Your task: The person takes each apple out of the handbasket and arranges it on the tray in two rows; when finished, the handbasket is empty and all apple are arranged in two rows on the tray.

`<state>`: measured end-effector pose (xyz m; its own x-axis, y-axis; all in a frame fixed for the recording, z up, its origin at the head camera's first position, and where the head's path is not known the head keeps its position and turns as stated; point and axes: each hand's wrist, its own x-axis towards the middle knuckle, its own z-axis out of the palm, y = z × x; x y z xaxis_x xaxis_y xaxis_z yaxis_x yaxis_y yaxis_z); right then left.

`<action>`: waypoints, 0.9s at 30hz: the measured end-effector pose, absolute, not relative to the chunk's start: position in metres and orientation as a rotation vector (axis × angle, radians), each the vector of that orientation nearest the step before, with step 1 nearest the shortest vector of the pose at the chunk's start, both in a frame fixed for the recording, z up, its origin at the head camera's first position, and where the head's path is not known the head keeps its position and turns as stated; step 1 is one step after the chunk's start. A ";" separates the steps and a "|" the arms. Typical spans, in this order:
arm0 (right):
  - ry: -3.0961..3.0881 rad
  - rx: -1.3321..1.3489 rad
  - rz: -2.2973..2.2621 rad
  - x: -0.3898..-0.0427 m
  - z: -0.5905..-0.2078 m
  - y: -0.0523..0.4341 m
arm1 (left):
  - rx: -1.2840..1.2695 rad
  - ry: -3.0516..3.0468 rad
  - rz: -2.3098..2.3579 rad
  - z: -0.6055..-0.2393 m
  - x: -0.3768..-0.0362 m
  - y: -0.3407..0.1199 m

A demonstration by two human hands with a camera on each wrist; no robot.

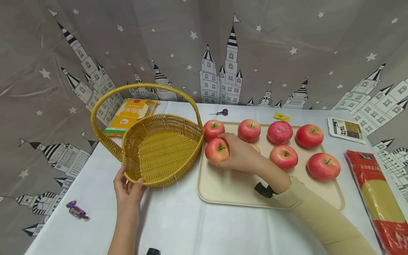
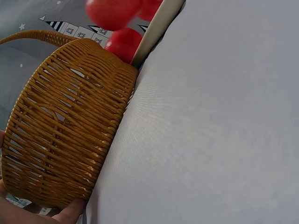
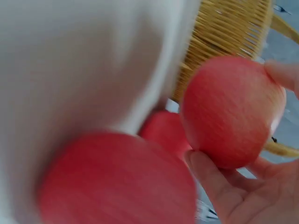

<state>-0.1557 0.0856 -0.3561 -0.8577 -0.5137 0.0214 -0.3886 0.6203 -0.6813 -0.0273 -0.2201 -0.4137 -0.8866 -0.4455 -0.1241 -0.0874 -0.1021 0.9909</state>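
- While the left hand (image 1: 127, 189) curls thumb and fingers over the near rim of a woven yellow basket (image 1: 160, 148), the right hand (image 1: 240, 154) closes round a red apple (image 1: 217, 150) at the left end of a cream tray (image 1: 223, 187).
- That grip on the apple is a wrapped one: the right wrist view shows fingers (image 3: 219, 186) beneath the fruit and a fingertip at its upper side, with the basket's weave just behind.
- The held apple sits at the tray's left edge, right beside the basket wall, which touches the tray.
- The basket stands on the white-covered bench (image 1: 178, 226) toward its left side, its arched handle (image 1: 143, 88) upright and its inside bare.
- Six more apples lie on the tray: four in a back row (image 1: 279, 132) and two nearer the front (image 1: 323, 166); another is mostly hidden behind the right hand.
- A yellow packet (image 1: 130, 115) lies behind the basket near the bench's far left corner.
- A red-and-yellow packet (image 1: 379, 198) runs along the right edge, with a printed card (image 1: 345, 129) toward the far right corner.
- A purple wrapped sweet (image 1: 77, 210) rests near the left edge, and a small purple lollipop (image 1: 221, 112) and a yellow tag (image 1: 282, 117) lie by the far edge.
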 end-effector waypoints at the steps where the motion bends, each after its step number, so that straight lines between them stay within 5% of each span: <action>1: 2.648 -0.756 -1.025 -0.156 -0.362 0.085 | 0.589 -1.913 -2.083 -0.414 -0.027 -0.221; 16: 2.649 -0.703 -0.954 -0.158 -0.384 0.069 | 0.575 -1.920 -2.083 -0.417 -0.028 -0.221; 27: 2.801 -0.611 -1.049 -0.131 -0.333 0.109 | 0.678 -2.028 -1.903 -0.398 -0.021 -0.227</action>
